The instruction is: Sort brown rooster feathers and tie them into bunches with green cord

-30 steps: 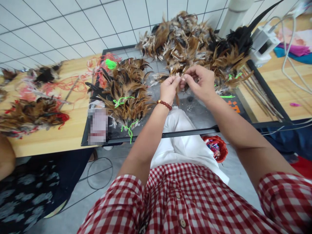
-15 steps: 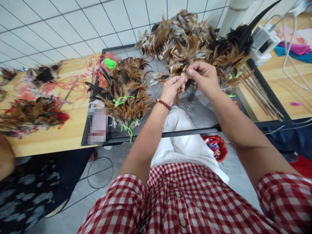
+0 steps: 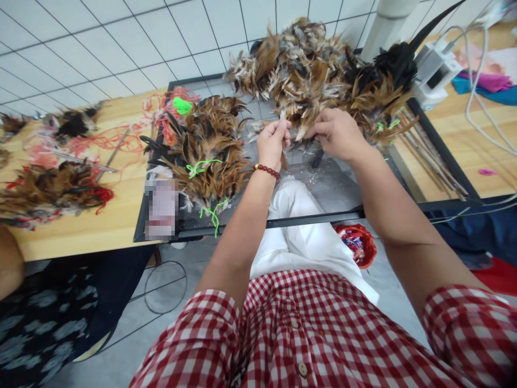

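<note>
My left hand (image 3: 274,141), with a dark red bead bracelet at the wrist, is closed in a pinch. A pale quill tip shows above its thumb, and a brown feather (image 3: 284,161) hangs below the fingers. To the right, my right hand (image 3: 338,134) reaches to the near edge of a large heap of brown and grey feathers (image 3: 299,70). Its fingers are drawn together among the feathers there; what lies between the fingertips is hidden. Left of my hands are brown feather bunches (image 3: 214,137), some tied with green string (image 3: 202,167).
A black-framed tray (image 3: 315,219) lies across my lap side of the table. Thin sticks (image 3: 432,156) rest at its right, near a white charger (image 3: 434,73) with cables. Red string (image 3: 121,141) and another feather bunch (image 3: 52,188) lie left. A person's arm (image 3: 8,261) shows beside me.
My hands have come apart. The left moved slightly left with the feather, and the right moved lower, its fingers now at the edge of the heap.
</note>
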Demonstrator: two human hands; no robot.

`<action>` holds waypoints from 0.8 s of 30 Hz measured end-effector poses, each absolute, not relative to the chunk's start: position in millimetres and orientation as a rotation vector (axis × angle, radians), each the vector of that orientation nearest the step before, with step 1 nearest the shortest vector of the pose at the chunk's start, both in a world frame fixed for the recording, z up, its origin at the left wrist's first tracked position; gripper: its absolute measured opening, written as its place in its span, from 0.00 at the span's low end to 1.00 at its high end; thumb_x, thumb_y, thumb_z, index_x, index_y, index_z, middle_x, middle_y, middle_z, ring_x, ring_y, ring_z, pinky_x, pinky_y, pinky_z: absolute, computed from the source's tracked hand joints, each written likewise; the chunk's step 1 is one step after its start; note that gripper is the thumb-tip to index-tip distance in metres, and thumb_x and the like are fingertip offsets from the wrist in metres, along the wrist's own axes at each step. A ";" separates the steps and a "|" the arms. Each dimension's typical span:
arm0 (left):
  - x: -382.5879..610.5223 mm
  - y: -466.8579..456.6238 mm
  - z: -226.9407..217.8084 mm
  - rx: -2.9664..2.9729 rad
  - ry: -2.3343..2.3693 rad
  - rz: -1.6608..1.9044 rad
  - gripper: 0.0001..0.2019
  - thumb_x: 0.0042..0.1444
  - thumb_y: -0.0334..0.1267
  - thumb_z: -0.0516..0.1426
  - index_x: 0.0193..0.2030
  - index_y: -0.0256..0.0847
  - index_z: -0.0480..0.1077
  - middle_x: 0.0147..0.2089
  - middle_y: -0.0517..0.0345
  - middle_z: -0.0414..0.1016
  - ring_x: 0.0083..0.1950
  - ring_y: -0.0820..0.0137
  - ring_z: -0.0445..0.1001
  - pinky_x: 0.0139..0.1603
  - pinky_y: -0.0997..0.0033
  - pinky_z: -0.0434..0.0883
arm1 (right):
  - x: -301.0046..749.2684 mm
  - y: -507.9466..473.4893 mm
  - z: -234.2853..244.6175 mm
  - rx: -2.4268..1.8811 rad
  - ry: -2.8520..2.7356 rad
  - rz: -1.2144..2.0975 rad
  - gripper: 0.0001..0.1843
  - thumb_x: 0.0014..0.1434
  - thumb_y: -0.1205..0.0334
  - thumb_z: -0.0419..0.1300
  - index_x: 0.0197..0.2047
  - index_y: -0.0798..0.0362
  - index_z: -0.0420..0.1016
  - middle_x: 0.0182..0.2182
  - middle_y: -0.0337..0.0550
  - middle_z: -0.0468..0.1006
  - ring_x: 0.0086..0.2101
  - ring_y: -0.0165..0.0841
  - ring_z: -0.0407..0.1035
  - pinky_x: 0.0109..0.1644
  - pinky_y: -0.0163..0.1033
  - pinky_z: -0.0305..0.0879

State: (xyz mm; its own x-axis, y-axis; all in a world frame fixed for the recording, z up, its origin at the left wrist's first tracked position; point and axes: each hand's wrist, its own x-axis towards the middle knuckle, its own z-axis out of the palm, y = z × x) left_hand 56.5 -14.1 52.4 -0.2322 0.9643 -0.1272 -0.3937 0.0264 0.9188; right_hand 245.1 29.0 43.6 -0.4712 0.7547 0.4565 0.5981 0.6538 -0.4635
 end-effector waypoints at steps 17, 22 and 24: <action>60.3 -9.0 33.4 0.619 0.996 1.442 0.11 0.61 0.45 0.70 0.44 0.41 0.82 0.39 0.58 0.85 0.52 0.65 0.85 0.56 0.64 0.81 | 205.1 20.6 35.5 -0.859 -1.458 1.186 0.22 0.52 0.55 0.80 0.38 0.47 0.71 0.27 0.33 0.71 0.29 0.29 0.68 0.35 0.37 0.71; 64.5 -7.4 28.6 0.558 0.862 1.410 0.11 0.64 0.43 0.66 0.49 0.40 0.82 0.49 0.55 0.87 0.65 0.59 0.81 0.69 0.53 0.75 | 207.6 22.1 32.9 -0.850 -1.430 1.239 0.23 0.50 0.59 0.81 0.38 0.47 0.69 0.27 0.31 0.70 0.28 0.27 0.68 0.34 0.35 0.72; 65.5 -9.7 32.2 0.528 0.851 1.404 0.09 0.63 0.41 0.67 0.47 0.40 0.82 0.50 0.55 0.87 0.68 0.57 0.79 0.72 0.51 0.72 | 208.9 23.1 31.1 -0.846 -1.464 1.238 0.23 0.50 0.59 0.81 0.39 0.47 0.70 0.28 0.32 0.70 0.29 0.28 0.69 0.35 0.36 0.72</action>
